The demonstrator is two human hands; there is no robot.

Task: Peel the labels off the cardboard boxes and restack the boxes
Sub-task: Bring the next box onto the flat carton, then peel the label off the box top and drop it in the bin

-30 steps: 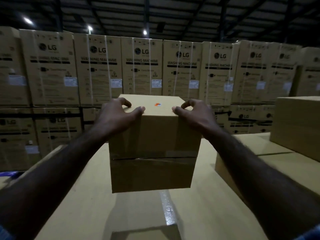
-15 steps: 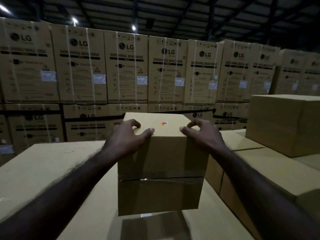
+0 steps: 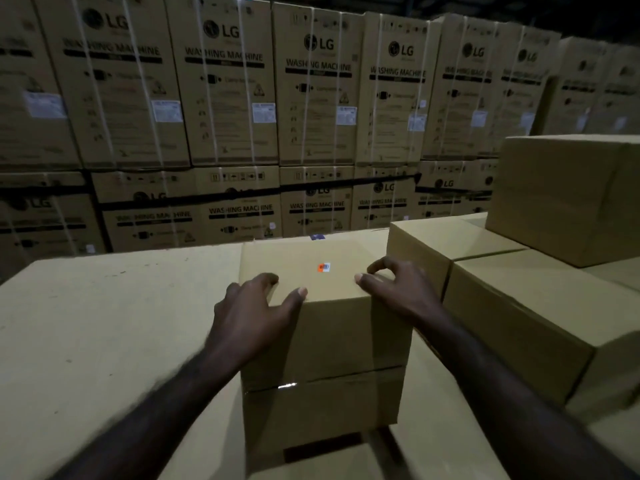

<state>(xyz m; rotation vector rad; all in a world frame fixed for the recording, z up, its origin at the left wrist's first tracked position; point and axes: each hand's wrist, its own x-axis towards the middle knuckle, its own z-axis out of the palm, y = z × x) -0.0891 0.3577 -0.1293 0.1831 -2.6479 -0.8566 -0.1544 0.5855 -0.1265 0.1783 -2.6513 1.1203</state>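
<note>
A plain cardboard box with a clear tape band around its front is in the middle of the view, just above a large flat carton. A small orange and white label sits on its top face. My left hand grips the box's near left top corner, thumb on top. My right hand grips the near right top corner, fingers curled over the edge. Both hold the box from the top edge.
Plain cardboard boxes lie to the right, with a larger one stacked on them at the back right. A wall of LG washing machine cartons fills the background in two rows.
The box has come down with both hands from chest height to just above the large carton's top. My view tilted down, so the ceiling is out of sight.
</note>
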